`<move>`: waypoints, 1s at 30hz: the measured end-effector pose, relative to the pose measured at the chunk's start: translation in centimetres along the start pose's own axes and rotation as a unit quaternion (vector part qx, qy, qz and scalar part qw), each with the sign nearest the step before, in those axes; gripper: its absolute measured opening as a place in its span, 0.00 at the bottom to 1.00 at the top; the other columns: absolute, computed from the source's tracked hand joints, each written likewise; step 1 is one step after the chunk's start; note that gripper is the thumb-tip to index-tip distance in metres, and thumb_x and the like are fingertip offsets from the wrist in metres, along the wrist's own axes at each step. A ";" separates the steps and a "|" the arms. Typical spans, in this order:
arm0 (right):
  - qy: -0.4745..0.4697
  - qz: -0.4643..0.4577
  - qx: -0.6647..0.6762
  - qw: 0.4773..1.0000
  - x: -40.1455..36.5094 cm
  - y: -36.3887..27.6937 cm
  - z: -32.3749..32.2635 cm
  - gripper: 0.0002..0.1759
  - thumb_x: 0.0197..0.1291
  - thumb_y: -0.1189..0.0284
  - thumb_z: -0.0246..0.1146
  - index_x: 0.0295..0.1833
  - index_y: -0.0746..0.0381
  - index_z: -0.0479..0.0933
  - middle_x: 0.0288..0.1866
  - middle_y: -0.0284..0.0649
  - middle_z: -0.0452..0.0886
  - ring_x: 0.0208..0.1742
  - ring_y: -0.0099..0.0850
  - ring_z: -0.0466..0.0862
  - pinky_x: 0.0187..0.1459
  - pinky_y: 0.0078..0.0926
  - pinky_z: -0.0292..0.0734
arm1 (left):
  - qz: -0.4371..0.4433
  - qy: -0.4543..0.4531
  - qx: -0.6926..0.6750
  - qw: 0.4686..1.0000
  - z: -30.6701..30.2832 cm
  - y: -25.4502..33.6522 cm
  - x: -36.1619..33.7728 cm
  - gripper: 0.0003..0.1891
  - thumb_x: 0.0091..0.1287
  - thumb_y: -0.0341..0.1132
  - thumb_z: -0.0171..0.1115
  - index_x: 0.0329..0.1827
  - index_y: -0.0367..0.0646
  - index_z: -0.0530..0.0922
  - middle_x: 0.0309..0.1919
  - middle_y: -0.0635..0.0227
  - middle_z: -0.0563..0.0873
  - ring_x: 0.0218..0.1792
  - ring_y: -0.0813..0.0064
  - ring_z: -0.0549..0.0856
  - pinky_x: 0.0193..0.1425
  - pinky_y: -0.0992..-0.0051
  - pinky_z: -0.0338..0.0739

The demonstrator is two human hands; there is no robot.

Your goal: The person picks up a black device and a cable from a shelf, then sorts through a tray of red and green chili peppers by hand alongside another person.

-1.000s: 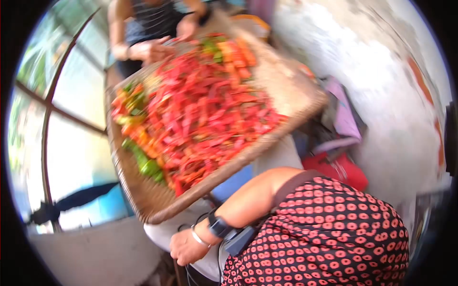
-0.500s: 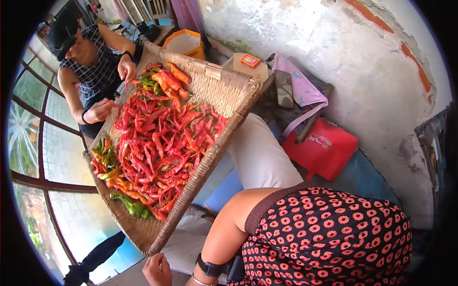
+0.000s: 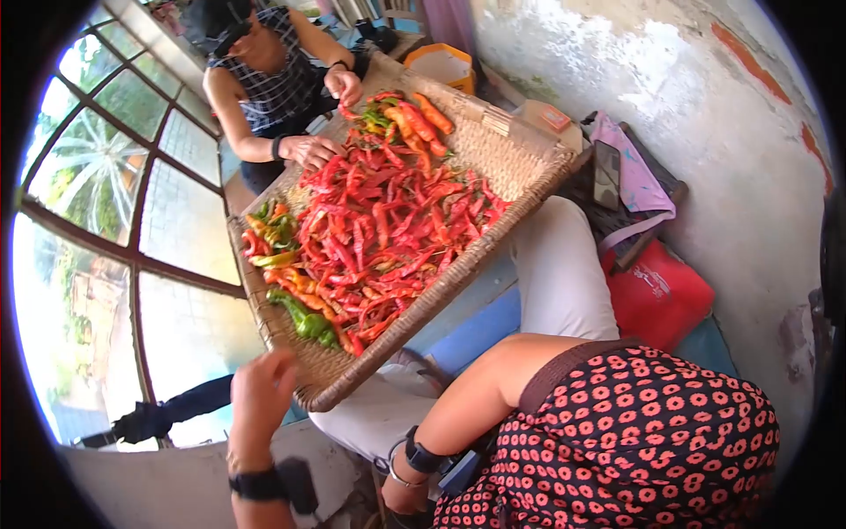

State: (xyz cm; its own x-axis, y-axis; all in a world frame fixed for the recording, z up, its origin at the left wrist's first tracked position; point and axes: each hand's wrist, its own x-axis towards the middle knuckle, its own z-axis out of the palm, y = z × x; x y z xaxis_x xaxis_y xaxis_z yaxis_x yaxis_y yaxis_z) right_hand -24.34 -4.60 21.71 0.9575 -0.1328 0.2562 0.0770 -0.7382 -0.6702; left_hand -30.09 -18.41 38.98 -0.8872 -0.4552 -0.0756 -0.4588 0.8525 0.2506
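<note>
A large rectangular woven tray [image 3: 520, 207] is heaped with red chili peppers [image 3: 388, 225]. Orange peppers [image 3: 412, 123] lie at its far end, and green peppers [image 3: 304, 319] near its left corner. My left hand [image 3: 264, 388] is raised beside the tray's near left corner, fingers curled and blurred by motion; whether it holds anything does not show. My right hand [image 3: 405, 495] hangs low near my lap, its fingers hidden; a bracelet and black band are on that wrist.
Across the tray a co-worker's hands [image 3: 313, 152] are at the peppers. A yellow bucket [image 3: 441, 66] stands behind. To the right are a red bag [image 3: 656, 295], a phone [image 3: 606, 175] and a pink cloth [image 3: 634, 172]. A black folded umbrella [image 3: 185, 410] lies by the window.
My left hand has risen from below the tray's near corner to beside its left edge. The view has swung, so the tray sits further right and higher. The co-worker's near hand has moved onto the peppers.
</note>
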 end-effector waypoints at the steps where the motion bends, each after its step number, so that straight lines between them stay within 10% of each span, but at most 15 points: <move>1: -0.012 0.007 0.010 1.000 -0.4 -0.1 -0.2 0.10 0.42 0.68 0.60 0.29 0.63 0.80 0.29 0.46 0.80 0.32 0.41 0.80 0.34 0.36 0.74 | 0.004 0.008 -0.012 1.000 0.7 0.3 1.1 0.07 0.52 0.32 0.57 0.32 0.40 0.78 0.25 0.57 0.80 0.28 0.60 0.80 0.32 0.68 0.73; 10: 0.288 0.221 0.085 0.928 -19.8 -5.8 -11.1 0.13 0.48 0.69 0.59 0.39 0.63 0.77 0.33 0.42 0.80 0.35 0.35 0.80 0.39 0.28 0.74 | 0.032 0.016 -0.106 0.994 11.7 -0.8 6.8 0.11 0.52 0.37 0.59 0.34 0.41 0.79 0.28 0.54 0.81 0.33 0.57 0.81 0.37 0.65 0.74; 14: 0.439 0.394 0.024 0.808 -28.3 -6.4 -16.5 0.10 0.50 0.72 0.59 0.39 0.63 0.78 0.33 0.39 0.81 0.34 0.24 0.80 0.39 0.22 0.74 | 0.011 -0.036 -0.095 0.995 11.3 0.7 9.1 0.12 0.51 0.39 0.59 0.34 0.41 0.79 0.28 0.53 0.81 0.33 0.56 0.81 0.37 0.64 0.74; 18: 0.434 0.532 -0.167 0.708 -34.4 -2.6 -18.2 0.14 0.47 0.67 0.60 0.39 0.61 0.78 0.36 0.45 0.78 0.39 0.39 0.79 0.43 0.31 0.72 | 0.095 -0.028 -0.023 0.995 11.8 0.1 11.3 0.12 0.52 0.39 0.57 0.34 0.41 0.79 0.28 0.53 0.80 0.33 0.55 0.80 0.38 0.61 0.73; 30: 0.239 0.650 -0.233 0.683 -35.8 1.6 -16.5 0.32 0.43 0.69 0.65 0.58 0.47 0.63 0.50 0.42 0.67 0.52 0.43 0.68 0.53 0.38 0.67 | 0.040 0.108 0.044 0.992 15.6 0.0 16.2 0.31 0.47 0.36 0.66 0.57 0.46 0.66 0.56 0.59 0.66 0.55 0.51 0.66 0.57 0.59 0.64</move>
State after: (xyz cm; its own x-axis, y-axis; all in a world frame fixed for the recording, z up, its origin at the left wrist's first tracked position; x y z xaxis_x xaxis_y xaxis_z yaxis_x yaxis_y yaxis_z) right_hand -63.07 -11.90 22.98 -0.0749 -0.9947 -0.0711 -0.9549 0.0921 -0.2822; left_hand -45.18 -21.79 22.71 -0.8935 -0.4225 0.1524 -0.3991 0.9024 0.1624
